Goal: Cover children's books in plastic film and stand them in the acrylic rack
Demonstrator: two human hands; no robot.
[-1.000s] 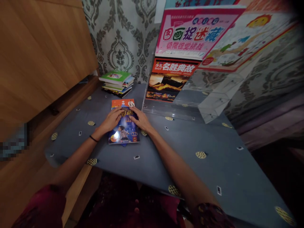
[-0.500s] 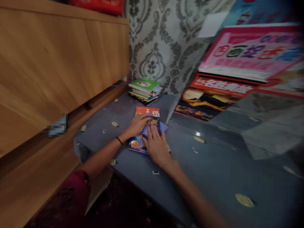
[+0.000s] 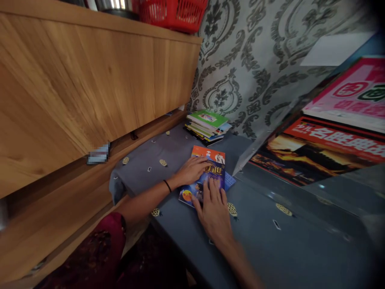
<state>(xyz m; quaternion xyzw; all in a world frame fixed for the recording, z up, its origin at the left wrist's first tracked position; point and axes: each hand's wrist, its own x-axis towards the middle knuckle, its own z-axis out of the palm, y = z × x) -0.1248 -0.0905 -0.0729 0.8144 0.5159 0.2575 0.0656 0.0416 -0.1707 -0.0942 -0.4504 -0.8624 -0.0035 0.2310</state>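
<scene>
We have the right hand (image 3: 214, 210) flat, fingers parted, on the blue book (image 3: 217, 172), inside the surface's (image 3: 270, 249) near edge; long axis runs away; left hand (image 3: 192, 170), unclenched, overlaps its left side; book stack (image 3: 208, 124) near far-left corner.

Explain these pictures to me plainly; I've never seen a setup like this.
There's no machine here: just a person's bare hands. Every picture comes from one camera worn on the head, looking forward and down.

The left hand and right hand lie on a blue-covered book, neither visibly lifting it. An orange cover shows past its top edge, and a blue corner sticks out at the right.

These lie on a grey-blue cloth printed with pineapples. Behind is a stack of books, green on top; to the right, a clear stand displays more books.
</scene>
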